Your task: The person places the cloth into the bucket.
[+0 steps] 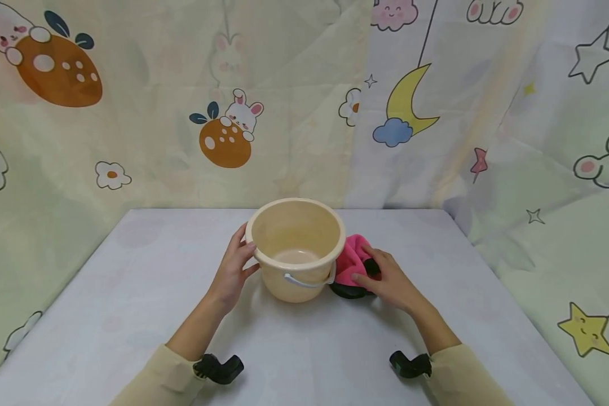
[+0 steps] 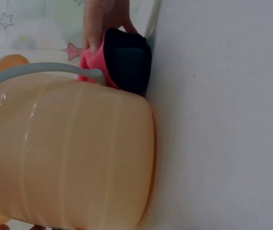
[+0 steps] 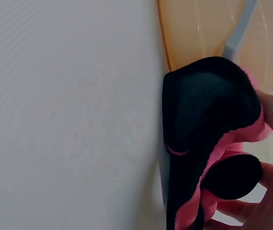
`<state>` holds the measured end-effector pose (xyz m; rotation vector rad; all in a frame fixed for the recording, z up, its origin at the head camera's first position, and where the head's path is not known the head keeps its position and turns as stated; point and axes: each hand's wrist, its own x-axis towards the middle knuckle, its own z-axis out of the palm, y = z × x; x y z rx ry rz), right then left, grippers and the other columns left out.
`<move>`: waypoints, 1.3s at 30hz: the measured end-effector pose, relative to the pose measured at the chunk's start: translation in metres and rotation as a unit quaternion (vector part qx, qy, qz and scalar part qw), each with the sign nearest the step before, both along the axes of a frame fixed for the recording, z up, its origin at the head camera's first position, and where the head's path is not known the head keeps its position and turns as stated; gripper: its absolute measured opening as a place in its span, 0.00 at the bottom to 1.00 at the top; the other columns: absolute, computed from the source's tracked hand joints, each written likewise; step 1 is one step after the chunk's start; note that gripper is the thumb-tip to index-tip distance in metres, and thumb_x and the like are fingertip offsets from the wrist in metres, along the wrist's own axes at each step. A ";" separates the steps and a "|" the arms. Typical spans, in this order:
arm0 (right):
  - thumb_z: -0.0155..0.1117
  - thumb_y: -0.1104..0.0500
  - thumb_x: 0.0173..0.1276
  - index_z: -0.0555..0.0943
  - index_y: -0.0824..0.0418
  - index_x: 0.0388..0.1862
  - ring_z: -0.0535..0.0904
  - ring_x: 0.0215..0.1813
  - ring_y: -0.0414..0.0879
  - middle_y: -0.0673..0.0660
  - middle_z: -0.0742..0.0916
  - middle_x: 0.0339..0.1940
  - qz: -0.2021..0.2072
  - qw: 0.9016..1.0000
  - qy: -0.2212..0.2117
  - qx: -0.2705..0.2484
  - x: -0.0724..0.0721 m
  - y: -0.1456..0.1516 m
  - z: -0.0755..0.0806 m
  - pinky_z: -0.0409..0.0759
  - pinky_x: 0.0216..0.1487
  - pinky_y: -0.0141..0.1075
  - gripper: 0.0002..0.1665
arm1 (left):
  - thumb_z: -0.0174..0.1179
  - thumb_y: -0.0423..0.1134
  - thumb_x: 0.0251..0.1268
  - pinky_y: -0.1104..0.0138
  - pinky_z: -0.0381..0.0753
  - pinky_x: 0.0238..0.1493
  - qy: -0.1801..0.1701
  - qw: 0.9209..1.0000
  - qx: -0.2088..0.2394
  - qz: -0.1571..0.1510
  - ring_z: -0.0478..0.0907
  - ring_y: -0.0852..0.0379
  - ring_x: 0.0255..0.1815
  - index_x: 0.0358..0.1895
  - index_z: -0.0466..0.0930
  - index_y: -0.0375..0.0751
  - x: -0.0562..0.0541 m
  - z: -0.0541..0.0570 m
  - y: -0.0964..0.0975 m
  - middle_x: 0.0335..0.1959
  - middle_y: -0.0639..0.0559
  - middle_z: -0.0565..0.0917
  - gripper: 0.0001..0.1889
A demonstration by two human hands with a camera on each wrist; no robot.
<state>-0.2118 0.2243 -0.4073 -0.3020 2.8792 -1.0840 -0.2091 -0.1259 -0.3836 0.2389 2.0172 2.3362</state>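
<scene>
A cream plastic bucket point(image 1: 289, 282) stands upright on the table, its pale handle point(image 1: 307, 283) hanging down at the front. My left hand point(image 1: 229, 274) holds the bucket's left side just under the rim, thumb toward the front. At the lower edge of the left wrist view, only fingertips point(image 2: 2, 227) show against the wall. Right beside the bucket lies a soft pink-and-black fabric item point(image 1: 352, 262) with a smooth dark rounded end point(image 3: 213, 98) and a black oval patch point(image 3: 234, 176). My right hand point(image 1: 389, 280) grips its pink cloth, thumb in front and fingers behind.
A white cloth covers the table point(image 1: 132, 316). Behind and at the sides hangs a printed curtain point(image 1: 294, 141) with rabbits, flowers, stars and a moon. Black wrist mounts point(image 1: 219, 369) jut inward from both cream sleeves point(image 1: 162, 380).
</scene>
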 end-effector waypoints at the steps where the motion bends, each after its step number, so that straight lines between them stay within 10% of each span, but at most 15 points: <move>1: 0.65 0.35 0.68 0.54 0.51 0.86 0.57 0.80 0.68 0.68 0.63 0.81 0.000 1.000 -0.001 0.001 0.000 0.000 -0.001 0.67 0.71 0.70 0.54 | 0.45 0.44 0.76 0.41 0.60 0.77 -0.001 1.000 -0.001 0.004 0.59 0.40 0.77 0.84 0.48 0.53 0.000 0.000 0.000 0.78 0.37 0.59 0.35; 18: 0.74 0.52 0.64 0.69 0.65 0.77 0.74 0.69 0.67 0.70 0.80 0.67 0.015 0.999 0.042 0.015 -0.012 -0.018 0.000 0.74 0.68 0.64 0.45 | 0.47 0.40 0.75 0.43 0.66 0.74 -0.020 0.999 0.000 0.037 0.63 0.40 0.74 0.83 0.53 0.51 0.002 0.004 0.002 0.76 0.37 0.63 0.34; 39: 0.70 0.65 0.61 0.86 0.63 0.58 0.84 0.53 0.64 0.65 0.90 0.49 -0.111 0.989 0.084 -0.053 -0.011 -0.018 -0.009 0.84 0.45 0.46 0.24 | 0.48 0.41 0.74 0.42 0.67 0.74 -0.021 0.999 0.005 0.039 0.64 0.39 0.74 0.82 0.55 0.53 0.001 0.002 0.004 0.76 0.38 0.65 0.34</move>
